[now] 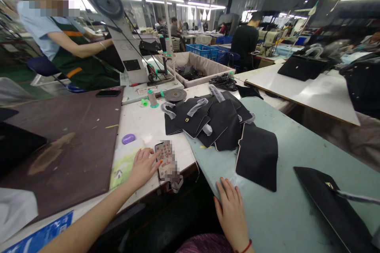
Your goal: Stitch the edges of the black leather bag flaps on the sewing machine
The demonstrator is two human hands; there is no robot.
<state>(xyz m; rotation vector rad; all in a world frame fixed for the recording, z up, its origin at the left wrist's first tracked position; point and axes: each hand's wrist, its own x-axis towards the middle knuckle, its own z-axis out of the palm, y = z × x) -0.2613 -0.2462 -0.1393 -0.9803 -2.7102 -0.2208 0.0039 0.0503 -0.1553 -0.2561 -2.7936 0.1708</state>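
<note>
My left hand reaches over the white table, fingers spread, with a fingertip at the screen of a smartphone. The phone lies face up near the table edge, its screen partly blurred out. My right hand rests flat on the pale green tabletop, holding nothing. Just beyond it lies a black bag panel with a light edge. Behind that is a heap of black bag pieces, some with plastic-wrapped handles and one with a gold-coloured clasp. A purple oval object sits left of the phone.
Thread spools and a dark round disc stand behind the heap. At the right lies another black bag piece. A brown-covered table is on the left, where a co-worker sits behind a machine. A fabric-lined bin stands farther back.
</note>
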